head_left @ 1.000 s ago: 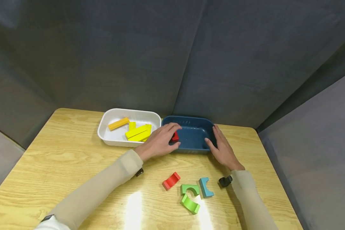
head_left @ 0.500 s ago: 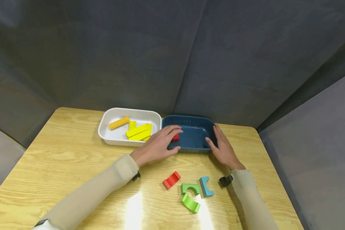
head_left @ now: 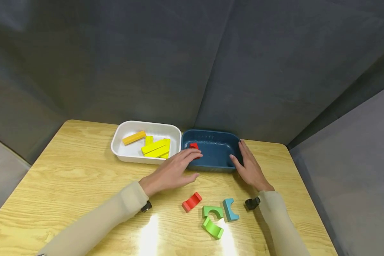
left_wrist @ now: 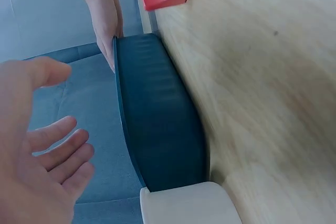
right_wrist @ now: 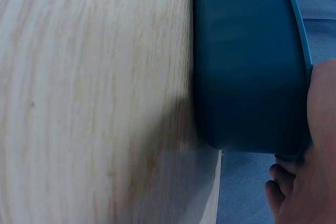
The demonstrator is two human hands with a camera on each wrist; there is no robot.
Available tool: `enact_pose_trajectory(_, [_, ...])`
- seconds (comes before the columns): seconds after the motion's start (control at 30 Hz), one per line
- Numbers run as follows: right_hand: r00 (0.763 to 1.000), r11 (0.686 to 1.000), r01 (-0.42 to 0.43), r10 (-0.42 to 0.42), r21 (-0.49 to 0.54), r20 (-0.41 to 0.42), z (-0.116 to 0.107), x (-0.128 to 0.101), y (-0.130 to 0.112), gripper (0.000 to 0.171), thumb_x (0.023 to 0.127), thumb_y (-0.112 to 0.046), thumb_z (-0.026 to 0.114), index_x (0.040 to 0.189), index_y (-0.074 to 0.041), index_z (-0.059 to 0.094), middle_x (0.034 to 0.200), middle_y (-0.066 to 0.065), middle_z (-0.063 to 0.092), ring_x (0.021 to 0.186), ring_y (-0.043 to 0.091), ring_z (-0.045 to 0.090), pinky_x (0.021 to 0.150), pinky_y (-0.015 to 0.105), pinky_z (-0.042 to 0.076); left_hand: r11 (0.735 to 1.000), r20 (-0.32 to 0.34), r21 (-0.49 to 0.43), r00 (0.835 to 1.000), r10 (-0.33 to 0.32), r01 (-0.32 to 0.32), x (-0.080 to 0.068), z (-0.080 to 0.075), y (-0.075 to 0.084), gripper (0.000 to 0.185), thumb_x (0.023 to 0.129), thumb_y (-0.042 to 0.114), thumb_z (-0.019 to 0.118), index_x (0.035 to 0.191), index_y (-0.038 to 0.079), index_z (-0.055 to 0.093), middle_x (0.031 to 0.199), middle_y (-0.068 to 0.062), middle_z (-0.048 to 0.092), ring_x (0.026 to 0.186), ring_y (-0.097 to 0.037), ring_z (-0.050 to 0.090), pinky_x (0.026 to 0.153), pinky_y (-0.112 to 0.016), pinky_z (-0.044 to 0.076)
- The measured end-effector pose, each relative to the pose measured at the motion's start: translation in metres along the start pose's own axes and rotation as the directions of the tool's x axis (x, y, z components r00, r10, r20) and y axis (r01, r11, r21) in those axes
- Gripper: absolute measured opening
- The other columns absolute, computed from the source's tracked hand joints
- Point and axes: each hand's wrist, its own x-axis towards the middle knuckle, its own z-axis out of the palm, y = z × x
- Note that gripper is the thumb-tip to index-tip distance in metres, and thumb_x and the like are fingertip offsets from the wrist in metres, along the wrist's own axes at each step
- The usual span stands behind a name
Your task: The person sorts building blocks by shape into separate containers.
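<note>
My left hand [head_left: 183, 165] hovers open at the near left corner of the blue bin [head_left: 217, 164], fingers straight and holding nothing. A small red block [head_left: 193, 145] lies inside the bin at its far left. My right hand [head_left: 247, 164] rests flat against the bin's right end, thumb on the near rim. In the left wrist view my open palm [left_wrist: 31, 166] faces the blue bin [left_wrist: 157, 129]. In the right wrist view my fingertips [right_wrist: 294, 192] touch the blue bin's wall [right_wrist: 247, 61].
A white bin [head_left: 124, 154] with several yellow blocks [head_left: 155, 148] adjoins the blue bin on the left. A red arch [head_left: 191, 201], two green arches [head_left: 212, 211] and a light blue arch [head_left: 230, 209] lie on the wooden table [head_left: 67, 177] near its front.
My left hand let go of the small red block inside the blue bin and drew back toward me. The right hand stayed on the bin.
</note>
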Motion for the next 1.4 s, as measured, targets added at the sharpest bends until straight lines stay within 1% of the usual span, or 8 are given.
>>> enact_pose_trajectory(0.13, [1.000,1.000,0.006,-0.006,0.004,-0.004,0.000,-0.001,0.000,0.084,0.112,-0.056,0.045,0.173,-0.007,0.014,0.181,0.004,0.002,0.165,0.041,0.011,0.128,0.068,0.016,1.000,0.019,-0.002,1.000,0.004,-0.004,-0.009,0.000,0.003,0.064,0.099,0.034,0.076,0.156,0.015,0.054,0.161,-0.003,0.051,0.146,-0.024,0.050,0.118,-0.044,0.048])
enact_pose_trajectory(0.27, [1.000,1.000,0.004,-0.004,0.003,-0.002,0.000,-0.001,-0.001,0.084,0.112,-0.056,0.046,0.173,-0.008,0.014,0.181,0.003,0.002,0.165,0.041,0.012,0.128,0.068,0.016,1.000,0.021,-0.016,1.000,0.010,-0.010,-0.016,-0.002,0.007,0.064,0.100,0.037,0.075,0.156,0.017,0.053,0.161,-0.001,0.051,0.145,-0.021,0.051,0.114,-0.042,0.051])
enact_pose_trajectory(0.47, [1.000,1.000,0.012,-0.012,0.000,-0.009,0.000,0.000,-0.001,0.083,0.113,-0.055,0.046,0.173,-0.008,0.014,0.181,0.004,0.002,0.164,0.042,0.013,0.128,0.068,0.017,0.998,0.028,-0.060,0.999,0.031,-0.029,-0.024,-0.005,0.013,0.065,0.099,0.040,0.075,0.156,0.016,0.054,0.161,0.001,0.051,0.145,-0.020,0.051,0.113,-0.044,0.052])
enact_pose_trajectory(0.63, [1.000,1.000,0.018,-0.018,0.001,-0.009,0.000,0.000,-0.001,0.082,0.113,-0.054,0.046,0.173,-0.007,0.014,0.181,0.005,0.002,0.164,0.042,0.013,0.128,0.068,0.017,0.993,0.090,-0.115,0.996,0.028,-0.017,-0.032,-0.007,0.017,0.075,0.094,0.047,0.080,0.158,0.019,0.052,0.163,0.004,0.049,0.148,-0.017,0.048,0.115,-0.045,0.050])
enact_pose_trajectory(0.73, [1.000,1.000,0.018,-0.018,0.002,-0.007,0.000,0.000,-0.001,0.083,0.113,-0.054,0.046,0.173,-0.007,0.014,0.181,0.005,0.002,0.165,0.041,0.012,0.128,0.068,0.017,0.994,0.145,-0.109,0.989,0.016,0.000,-0.037,-0.007,0.019,0.082,0.091,0.051,0.081,0.161,0.024,0.048,0.165,0.005,0.047,0.148,-0.017,0.047,0.115,-0.046,0.050])
enact_pose_trajectory(0.93, [1.000,1.000,0.016,-0.016,0.004,-0.007,0.000,-0.001,0.000,0.083,0.113,-0.055,0.046,0.173,-0.008,0.014,0.181,0.004,0.002,0.165,0.040,0.011,0.128,0.068,0.016,0.994,0.251,-0.113,0.968,0.019,0.010,-0.044,-0.004,0.019,0.087,0.091,0.052,0.080,0.165,0.026,0.042,0.167,0.005,0.043,0.146,-0.018,0.049,0.114,-0.046,0.051])
enact_pose_trajectory(1.17, [1.000,1.000,0.017,-0.017,-0.001,-0.004,0.001,0.000,0.000,0.083,0.113,-0.055,0.046,0.173,-0.008,0.014,0.181,0.005,0.002,0.165,0.041,0.012,0.128,0.068,0.017,0.993,0.391,-0.114,0.920,0.008,0.040,-0.050,0.003,0.018,0.084,0.092,0.049,0.080,0.164,0.027,0.043,0.169,0.009,0.041,0.151,-0.017,0.044,0.119,-0.047,0.047])
enact_pose_trajectory(1.4, [1.000,1.000,0.010,-0.010,-0.002,-0.005,0.000,0.000,0.000,0.083,0.113,-0.056,0.045,0.173,-0.007,0.014,0.181,0.004,0.002,0.165,0.041,0.012,0.128,0.068,0.016,0.998,0.468,-0.053,0.884,-0.009,0.038,-0.052,0.008,0.020,0.088,0.093,0.046,0.082,0.167,0.025,0.039,0.171,0.008,0.037,0.154,-0.016,0.041,0.121,-0.044,0.044])
